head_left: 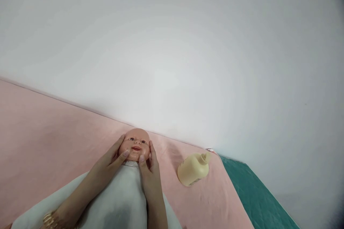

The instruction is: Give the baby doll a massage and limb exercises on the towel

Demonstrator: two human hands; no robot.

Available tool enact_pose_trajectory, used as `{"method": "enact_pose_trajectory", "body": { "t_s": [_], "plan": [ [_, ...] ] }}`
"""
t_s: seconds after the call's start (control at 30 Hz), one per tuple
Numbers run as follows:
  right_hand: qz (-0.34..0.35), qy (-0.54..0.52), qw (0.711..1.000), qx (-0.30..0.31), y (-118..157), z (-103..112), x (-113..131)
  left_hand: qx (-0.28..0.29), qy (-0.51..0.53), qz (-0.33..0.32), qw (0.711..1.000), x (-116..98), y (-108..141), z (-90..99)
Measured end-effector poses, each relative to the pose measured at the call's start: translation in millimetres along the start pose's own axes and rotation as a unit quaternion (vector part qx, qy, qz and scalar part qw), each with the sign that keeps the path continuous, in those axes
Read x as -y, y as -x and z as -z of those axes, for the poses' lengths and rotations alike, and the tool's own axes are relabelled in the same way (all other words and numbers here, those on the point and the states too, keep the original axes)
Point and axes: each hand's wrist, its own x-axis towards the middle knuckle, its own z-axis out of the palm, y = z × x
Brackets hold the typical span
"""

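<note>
A baby doll's head (136,145) lies face up on the pink sheet, between my two hands. Cupped round one side of it is my left hand (109,164), its thumb on the doll's cheek near the mouth. My right hand (151,171) holds the other side, with the thumb against the lower cheek by the chin. A white cloth (118,193) covers the doll's body below the neck. Some of my fingers are hidden behind the head.
A pale yellow pump bottle (192,169) stands to the right on the pink sheet (61,136). A green quilted surface (255,193) shows beyond the sheet's right edge. The white wall (172,50) rises directly behind the doll's head.
</note>
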Motion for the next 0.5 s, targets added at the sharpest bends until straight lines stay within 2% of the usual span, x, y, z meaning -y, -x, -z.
{"method": "enact_pose_trajectory", "body": {
  "t_s": [0.1,0.2,0.33,0.5],
  "plan": [
    [0.015,-0.031,0.999,0.013,-1,-3,-6,0.044,0.066,0.013,0.997,8,-1,-2.7],
    [0.027,-0.048,0.998,-0.017,-2,-7,-13,0.078,0.101,0.007,0.992,11,-1,-4.0],
    [0.027,-0.051,0.998,-0.035,-3,-8,-16,0.070,0.093,0.021,0.993,3,2,-2.2],
    [0.024,-0.023,0.999,-0.004,-6,-1,-16,0.061,0.078,0.021,0.995,-5,5,-0.8]
  ]
}}
